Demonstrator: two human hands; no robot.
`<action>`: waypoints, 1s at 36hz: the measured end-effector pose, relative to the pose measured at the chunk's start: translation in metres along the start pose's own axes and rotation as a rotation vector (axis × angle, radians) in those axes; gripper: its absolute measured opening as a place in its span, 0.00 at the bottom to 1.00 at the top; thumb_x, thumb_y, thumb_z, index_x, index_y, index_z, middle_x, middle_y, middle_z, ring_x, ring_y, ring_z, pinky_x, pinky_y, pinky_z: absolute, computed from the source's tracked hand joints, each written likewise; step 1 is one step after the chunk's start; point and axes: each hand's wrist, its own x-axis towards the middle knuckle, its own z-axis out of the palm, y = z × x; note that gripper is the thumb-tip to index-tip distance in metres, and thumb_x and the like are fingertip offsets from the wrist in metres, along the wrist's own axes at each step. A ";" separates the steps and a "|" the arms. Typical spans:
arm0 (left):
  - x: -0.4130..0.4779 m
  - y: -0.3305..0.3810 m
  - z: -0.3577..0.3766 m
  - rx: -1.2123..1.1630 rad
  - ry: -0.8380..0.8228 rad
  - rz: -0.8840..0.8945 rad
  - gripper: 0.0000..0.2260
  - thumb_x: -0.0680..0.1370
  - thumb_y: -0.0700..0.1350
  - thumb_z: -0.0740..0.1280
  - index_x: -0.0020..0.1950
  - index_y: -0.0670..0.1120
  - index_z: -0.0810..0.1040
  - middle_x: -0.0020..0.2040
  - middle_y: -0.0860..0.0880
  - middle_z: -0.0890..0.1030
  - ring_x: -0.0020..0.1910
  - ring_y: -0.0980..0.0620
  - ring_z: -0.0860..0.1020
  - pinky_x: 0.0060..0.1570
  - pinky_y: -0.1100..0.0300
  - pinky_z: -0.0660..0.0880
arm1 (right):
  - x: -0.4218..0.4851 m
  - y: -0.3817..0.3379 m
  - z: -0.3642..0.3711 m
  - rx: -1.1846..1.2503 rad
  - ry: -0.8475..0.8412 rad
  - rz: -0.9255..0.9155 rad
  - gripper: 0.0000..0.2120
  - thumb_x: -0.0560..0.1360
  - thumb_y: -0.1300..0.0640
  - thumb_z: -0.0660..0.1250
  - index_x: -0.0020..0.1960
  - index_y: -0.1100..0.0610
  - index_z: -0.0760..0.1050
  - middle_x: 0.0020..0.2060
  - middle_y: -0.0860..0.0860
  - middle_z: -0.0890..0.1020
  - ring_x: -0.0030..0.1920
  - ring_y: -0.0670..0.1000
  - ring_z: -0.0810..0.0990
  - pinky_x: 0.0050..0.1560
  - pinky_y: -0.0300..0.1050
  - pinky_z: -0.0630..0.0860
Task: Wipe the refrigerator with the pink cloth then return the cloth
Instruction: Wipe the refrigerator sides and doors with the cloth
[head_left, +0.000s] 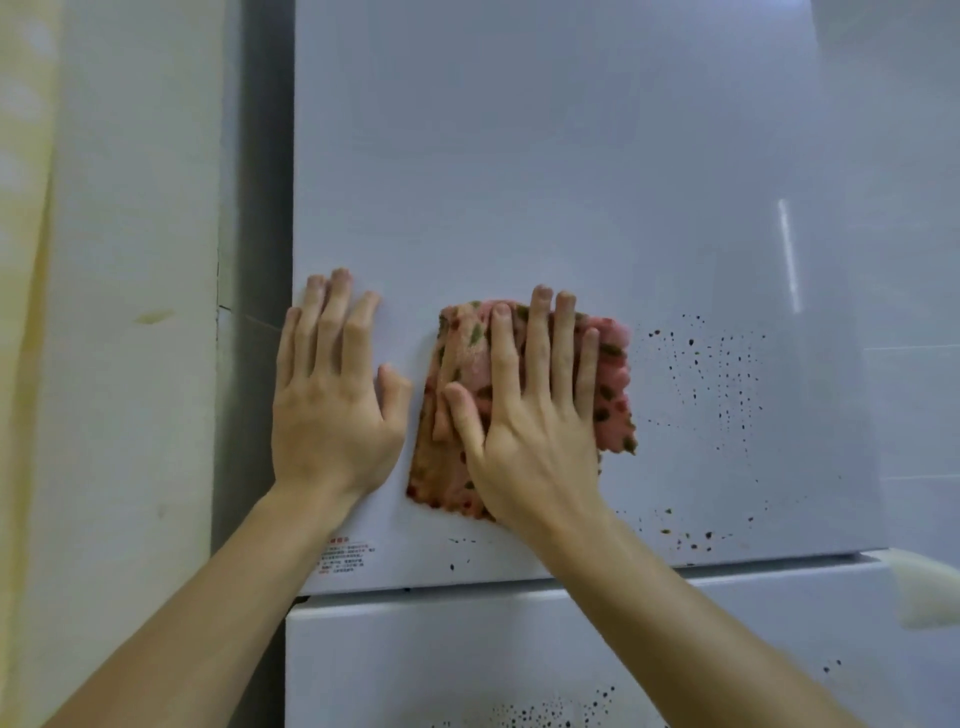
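Note:
The white refrigerator (545, 182) fills the view, its upper door facing me. A pink cloth (457, 374) with green and red spots lies flat against that door. My right hand (530, 415) presses it there with straight, spread fingers. My left hand (332, 395) rests flat on the bare door near its left edge, just left of the cloth. Dark specks (717, 379) dot the door right of the cloth and along its lower edge.
A lower door (467, 654) sits below a seam, with more dark specks (550, 714) near the bottom. A red-printed sticker (343, 556) marks the upper door's lower left corner. A cream wall (119, 312) stands left of a dark gap.

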 end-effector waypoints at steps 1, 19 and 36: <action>0.000 0.000 0.000 -0.001 0.003 0.001 0.28 0.81 0.47 0.57 0.81 0.41 0.64 0.84 0.41 0.60 0.84 0.42 0.54 0.83 0.44 0.49 | -0.005 -0.002 0.000 0.003 -0.001 -0.005 0.37 0.85 0.37 0.53 0.85 0.60 0.53 0.84 0.62 0.48 0.85 0.62 0.42 0.84 0.61 0.41; 0.006 0.006 -0.011 -0.063 -0.049 -0.024 0.28 0.79 0.44 0.59 0.80 0.40 0.66 0.83 0.43 0.63 0.84 0.45 0.56 0.84 0.50 0.46 | 0.086 0.042 -0.011 0.096 0.261 -0.016 0.27 0.85 0.47 0.63 0.78 0.62 0.69 0.75 0.61 0.71 0.76 0.61 0.69 0.78 0.56 0.65; 0.007 0.028 -0.004 -0.051 -0.073 0.023 0.27 0.82 0.51 0.55 0.81 0.46 0.67 0.84 0.44 0.60 0.84 0.45 0.54 0.83 0.47 0.43 | 0.024 0.062 -0.017 -0.031 0.011 -0.080 0.34 0.83 0.31 0.51 0.84 0.46 0.58 0.85 0.49 0.55 0.85 0.55 0.46 0.83 0.63 0.39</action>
